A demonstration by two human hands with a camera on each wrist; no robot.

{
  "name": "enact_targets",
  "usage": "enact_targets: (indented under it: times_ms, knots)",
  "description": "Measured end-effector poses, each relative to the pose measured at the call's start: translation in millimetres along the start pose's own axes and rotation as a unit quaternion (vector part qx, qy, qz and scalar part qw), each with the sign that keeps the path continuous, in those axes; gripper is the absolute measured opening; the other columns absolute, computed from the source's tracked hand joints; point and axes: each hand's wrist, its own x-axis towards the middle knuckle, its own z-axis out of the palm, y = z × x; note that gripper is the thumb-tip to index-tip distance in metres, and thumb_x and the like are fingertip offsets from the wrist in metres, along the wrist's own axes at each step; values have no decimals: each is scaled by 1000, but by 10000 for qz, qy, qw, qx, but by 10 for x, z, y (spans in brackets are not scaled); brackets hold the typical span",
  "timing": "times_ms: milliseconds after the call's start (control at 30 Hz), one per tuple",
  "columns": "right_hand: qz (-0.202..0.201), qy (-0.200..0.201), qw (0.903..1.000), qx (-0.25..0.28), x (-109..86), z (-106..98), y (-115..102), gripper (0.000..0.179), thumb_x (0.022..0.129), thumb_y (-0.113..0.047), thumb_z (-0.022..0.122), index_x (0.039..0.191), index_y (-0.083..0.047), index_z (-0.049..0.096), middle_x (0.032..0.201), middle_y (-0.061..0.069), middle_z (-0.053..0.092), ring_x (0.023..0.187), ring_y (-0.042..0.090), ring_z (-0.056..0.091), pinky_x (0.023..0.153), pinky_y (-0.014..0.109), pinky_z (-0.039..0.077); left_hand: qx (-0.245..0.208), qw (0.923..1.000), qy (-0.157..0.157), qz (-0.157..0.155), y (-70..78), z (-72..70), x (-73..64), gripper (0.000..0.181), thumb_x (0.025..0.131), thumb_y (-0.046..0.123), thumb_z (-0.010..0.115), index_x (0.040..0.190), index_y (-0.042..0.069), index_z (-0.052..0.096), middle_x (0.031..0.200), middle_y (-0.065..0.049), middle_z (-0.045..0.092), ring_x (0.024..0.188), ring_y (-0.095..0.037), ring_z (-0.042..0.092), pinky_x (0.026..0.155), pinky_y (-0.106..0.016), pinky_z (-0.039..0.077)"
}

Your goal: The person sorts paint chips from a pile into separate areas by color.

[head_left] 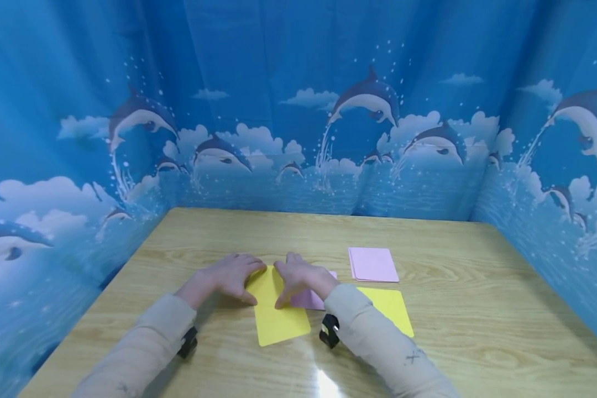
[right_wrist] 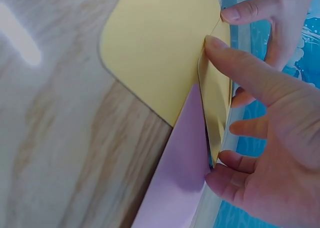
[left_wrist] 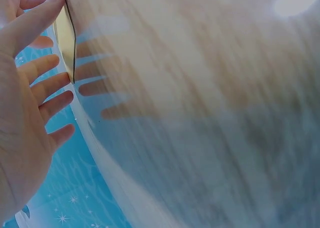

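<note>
Two overlapping yellow cards with rounded corners lie between my hands, the upper one turned at an angle to the lower. My left hand has its fingers spread, its thumb and a fingertip at the upper card's left edge. On the other side my right hand holds the upper yellow card by its edge, thumb at the near end and curled fingertips at the far corner. A pinkish-purple card lies beneath my right wrist, partly hidden, its edge meeting the yellow cards.
Further back on the right sits a small stack of pink cards. Another yellow card is partly covered by my right forearm. The wooden table is bordered by a blue dolphin-print curtain at the back and sides.
</note>
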Motion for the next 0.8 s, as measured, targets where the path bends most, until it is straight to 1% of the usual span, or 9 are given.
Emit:
enact_targets:
  times_ms: [133,300,500,567,667,800]
  knots:
    - [22,-21,10000,-5,5,7,-8,103,59,-53,81,142,-14,34,122,10,41,108,19,40,84,38,46,-48,9999,-65,-88,-2,11,2,87,71,58,67,135,3,44,136,-14,45,126,-34,38,103,-57,25]
    - [-94,10,9997,-226,12,15,-12,100,61,-54,80,141,-14,36,119,9,42,106,19,40,84,35,44,-160,9996,-120,-178,-10,31,12,87,71,58,66,135,4,44,137,-12,45,127,-33,37,103,-55,25]
    - [-260,81,9986,-459,18,22,-11,99,62,-56,78,141,-14,36,125,11,40,108,21,39,89,35,41,-186,9996,-92,-180,-19,40,13,88,71,59,65,135,3,43,136,-12,45,127,-32,37,104,-53,26]
    - [-311,88,9983,-476,11,18,-4,101,61,-58,77,141,-13,36,125,10,40,108,20,40,89,34,41,-207,9996,-91,-178,-17,35,11,88,71,59,65,135,3,43,136,-12,45,127,-33,37,104,-53,26]
    - [-388,93,9976,-564,-9,8,-4,103,60,-60,77,141,-12,36,125,10,40,109,20,39,94,34,38,-206,9996,-94,-178,-14,24,4,87,72,59,65,135,3,43,136,-12,45,127,-32,37,104,-53,25]
    - [-434,85,9968,-660,-22,10,-14,99,62,-59,76,140,-10,38,124,9,42,109,19,41,96,34,38,-234,9995,-69,-186,-24,24,-4,88,72,59,65,135,2,43,137,-13,45,127,-32,37,105,-54,24]
